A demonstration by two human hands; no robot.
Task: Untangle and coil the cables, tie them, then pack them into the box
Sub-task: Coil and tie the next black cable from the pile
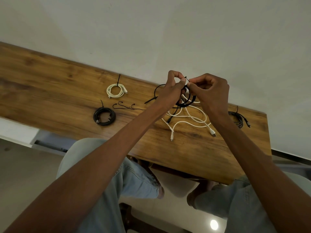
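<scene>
Both hands are up over the wooden surface, working on a black coiled cable held just above the tangle. The left hand has its fingers curled round the coil and pinches a thin black tie at the top; the right hand pinches the same tie from the other side, thumb and forefinger closed tight on it. By the look of it, this coil is being cinched right now.

Done so far, as far as the view shows: a white coil lies tied at the far side of the surface, its tie tail sticking up; a black coil sits tied nearer the front edge; a third dark bundle lies off to the right, also with a tie tail showing.

Left to do: white cables sprawl loose under the hands, plugs pointing toward the near edge, with a black cable end threaded among them. Spare black ties wait between the finished coils and the hands. No box is in view, so packing looks not yet begun. Call it roughly halfway, with the tying well in hand.
</scene>
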